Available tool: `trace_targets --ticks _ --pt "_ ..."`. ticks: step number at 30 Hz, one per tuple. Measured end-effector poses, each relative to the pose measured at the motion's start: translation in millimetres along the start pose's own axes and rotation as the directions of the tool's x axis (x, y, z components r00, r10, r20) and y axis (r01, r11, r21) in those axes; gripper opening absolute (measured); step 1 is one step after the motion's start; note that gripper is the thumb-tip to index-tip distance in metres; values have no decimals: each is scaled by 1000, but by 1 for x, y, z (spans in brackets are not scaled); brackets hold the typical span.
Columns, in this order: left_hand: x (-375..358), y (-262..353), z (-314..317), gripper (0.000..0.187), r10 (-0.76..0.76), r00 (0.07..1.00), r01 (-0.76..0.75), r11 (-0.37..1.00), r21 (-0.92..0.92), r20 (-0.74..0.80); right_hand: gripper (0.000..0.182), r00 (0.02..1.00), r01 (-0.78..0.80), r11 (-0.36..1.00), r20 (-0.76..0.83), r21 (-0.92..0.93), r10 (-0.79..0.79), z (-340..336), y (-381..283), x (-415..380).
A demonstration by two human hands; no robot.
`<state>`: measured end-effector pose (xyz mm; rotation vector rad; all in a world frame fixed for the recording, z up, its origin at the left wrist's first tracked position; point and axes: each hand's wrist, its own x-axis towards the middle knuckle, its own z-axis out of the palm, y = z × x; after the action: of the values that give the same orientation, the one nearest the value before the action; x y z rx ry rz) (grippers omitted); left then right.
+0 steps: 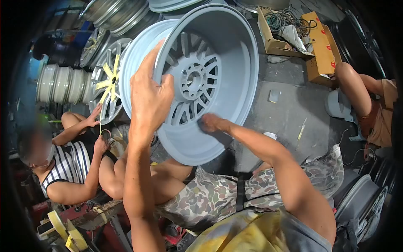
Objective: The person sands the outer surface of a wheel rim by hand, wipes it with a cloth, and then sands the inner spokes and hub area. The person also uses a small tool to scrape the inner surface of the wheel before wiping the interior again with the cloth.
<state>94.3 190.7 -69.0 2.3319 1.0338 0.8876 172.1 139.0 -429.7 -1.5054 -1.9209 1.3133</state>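
A pale grey alloy wheel rim (235,90) stands tilted in front of me, its hollow barrel facing me and its spokes at the far end. At its left edge, my left hand (151,94) grips the lip, thumb toward the inside and fingers along the outside. Inside the lower barrel is my right hand (213,123), blurred and curled against the grey surface near the spokes. Something dark shows at its fingertips, too smeared to name. Directly behind this rim, on the left, is another pale grey rim (136,52).
On the left sits a co-worker (73,161), hands by a spoked wheel (110,80) with yellow tape. Stacked rims (63,84) stand behind. A cardboard box (268,40) holds cables at the upper right. Another person's leg (354,90) and more rims (361,193) are at right.
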Motion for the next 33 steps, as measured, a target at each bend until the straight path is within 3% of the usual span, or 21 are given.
trace_targets --ticks 1,3,5,6,7,8,9,11,12,14,15,17,18,19,20,24,26,29,30,32,33 --pt "0 -1 1 60 -3 1000 3 1000 -7 -1 20 978 152 908 76 390 -196 -9 -28 -9" --pt "-1 -5 -2 59 -16 1000 15 999 -51 -9 27 925 -203 409 311 890 -218 -53 -79 -33" --pt "-4 -2 -7 58 -39 999 38 998 -47 -9 28 982 169 227 -145 959 -118 -94 -59 -55" --pt "-5 0 -6 57 -53 999 53 997 -49 6 24 949 274 215 -300 937 101 -112 -37 -61" --pt "-6 -2 -5 57 -51 999 51 997 -58 3 23 837 375 363 -480 853 263 -128 -6 -75" --pt "-6 -6 -2 55 42 998 -42 999 14 -41 29 654 238 562 -559 792 510 -139 -1 -101" --pt "-6 -7 0 53 137 987 -130 987 90 -82 34 437 167 675 -668 718 602 -139 28 -115" --pt "-7 1 -1 51 41 997 -37 998 56 -67 34 496 -80 771 -646 631 580 -135 127 -155" --pt "-7 4 0 50 -52 998 54 998 32 -46 34 486 -88 775 -652 626 582 -137 127 -171" --pt "-8 1 3 49 9 998 -5 998 61 -68 33 654 -301 745 -440 595 616 -136 128 -212" --pt "-7 -1 4 48 68 993 -58 992 111 -95 33 637 -310 745 -453 591 624 -141 142 -226" --pt "-4 0 6 48 109 989 -98 989 115 -100 31 628 -474 854 -598 214 498 -153 181 -237" --pt "-3 5 4 48 29 997 -22 995 97 -69 31 625 -477 852 -598 215 501 -165 185 -247" --pt "-3 8 3 48 -52 998 55 995 82 -37 34 640 -656 753 -564 -48 522 -180 183 -258" --pt "-3 2 4 49 -7 999 11 998 66 -52 36 643 -754 577 -534 -313 550 -191 179 -266" --pt "2 -11 4 47 136 987 -122 980 157 -83 48 609 -793 483 -522 -371 597 -180 159 -270" --pt "1 -7 -1 46 48 998 -36 977 209 -50 59 631 -686 629 -729 -366 265 -147 188 -247" --pt "0 -11 -4 44 -68 997 74 979 191 -40 62 618 -596 774 -738 -214 271 -125 171 -206" --pt "1 0 -8 44 -213 977 210 958 194 -4 62 636 -575 789 -725 -217 264 -114 180 -196" --pt "-1 -7 -8 44 -146 989 151 972 181 -37 53 522 -621 729 -845 -287 112 -99 211 -178" --pt "-1 -11 -9 44 -65 996 72 987 144 -54 53 539 -599 744 -836 -295 104 -100 221 -175"
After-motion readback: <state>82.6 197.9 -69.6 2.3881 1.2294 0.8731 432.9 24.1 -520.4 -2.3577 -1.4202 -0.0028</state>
